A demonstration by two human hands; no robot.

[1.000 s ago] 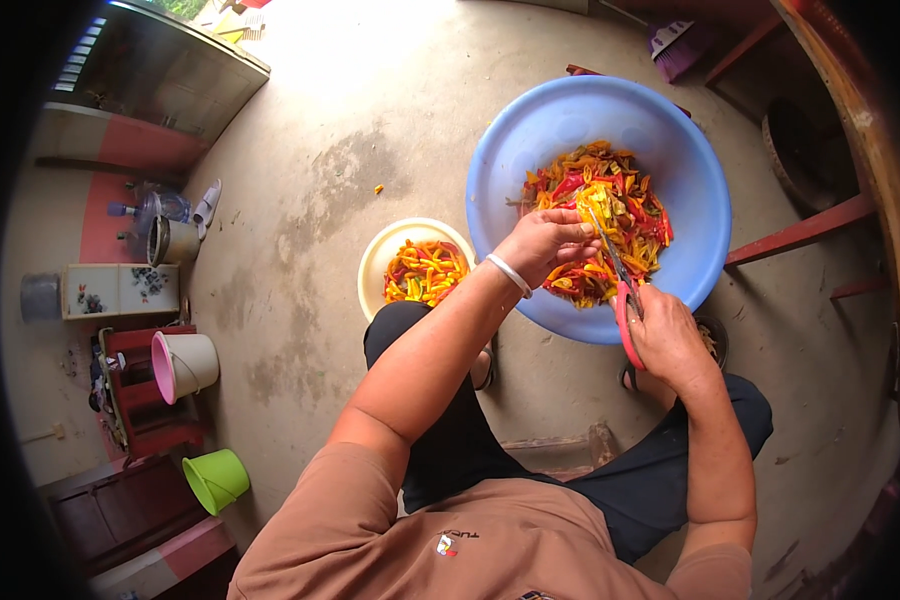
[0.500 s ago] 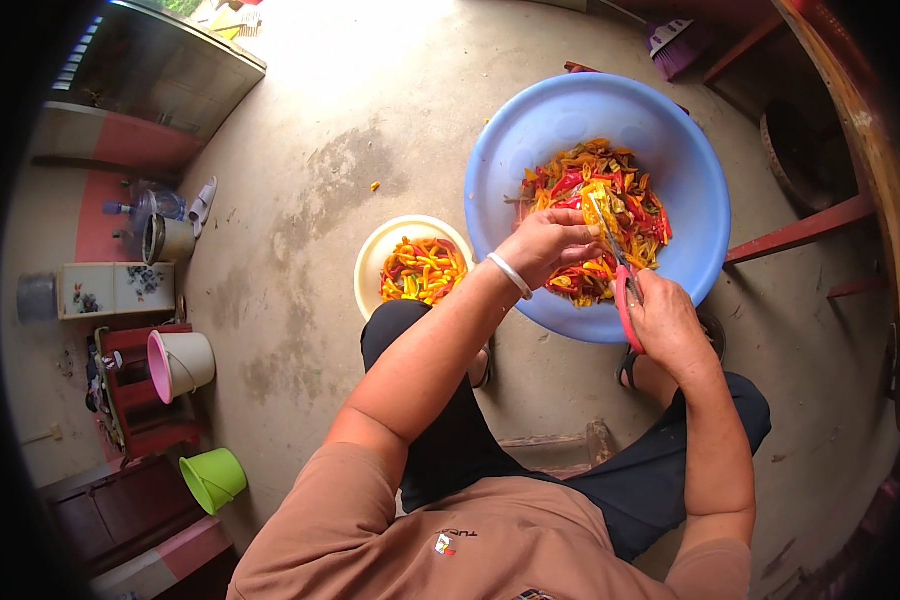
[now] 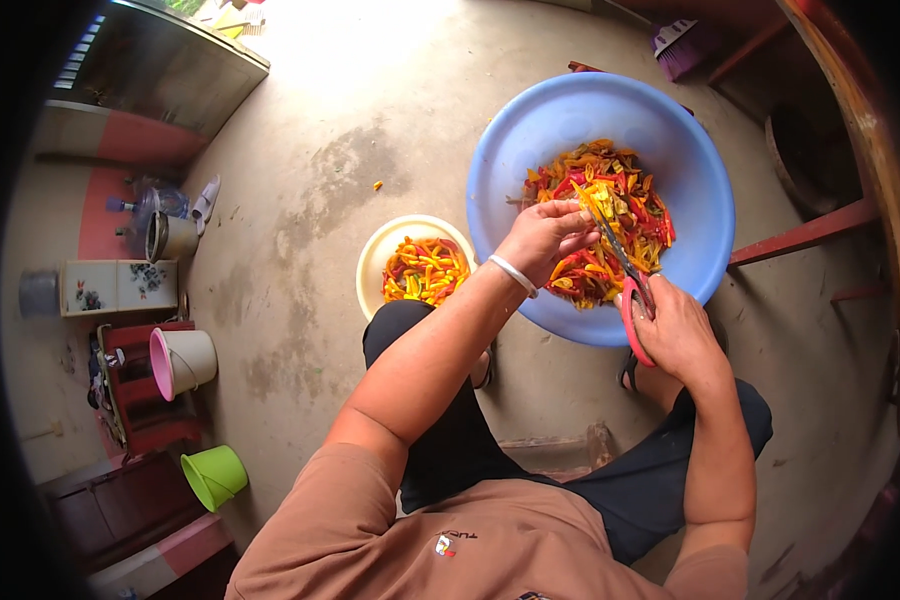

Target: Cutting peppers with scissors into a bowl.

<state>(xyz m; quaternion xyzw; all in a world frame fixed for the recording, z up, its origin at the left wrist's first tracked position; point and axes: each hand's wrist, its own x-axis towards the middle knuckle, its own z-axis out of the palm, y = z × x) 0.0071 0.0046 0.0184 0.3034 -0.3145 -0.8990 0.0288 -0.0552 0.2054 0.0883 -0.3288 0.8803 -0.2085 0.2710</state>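
Observation:
A wide blue basin (image 3: 500,150) holds a heap of red, orange and yellow chili peppers (image 3: 625,180), many of them cut open. Over this heap my left hand (image 3: 550,240), a white bangle at its wrist, pinches a yellow chili pepper (image 3: 583,194) between thumb and fingers. Red-handled scissors (image 3: 629,320) are gripped in my right hand (image 3: 678,330) at the basin's near right side. Their dark blades point up and left, reaching the pepper at my left fingertips. Whether the blades touch it I cannot tell.
A cream bowl (image 3: 368,262) of whole-looking chili peppers stands left of the basin, by my knee. Farther left are a white-and-pink bucket (image 3: 192,362) and a green bucket (image 3: 214,477). A purple broom (image 3: 678,50) and a red wooden bar (image 3: 805,235) are at the right.
My right hand has shifted slightly down and right with the scissors, whose blades now show more fully. My left hand stays over the heap, still pinching a pepper.

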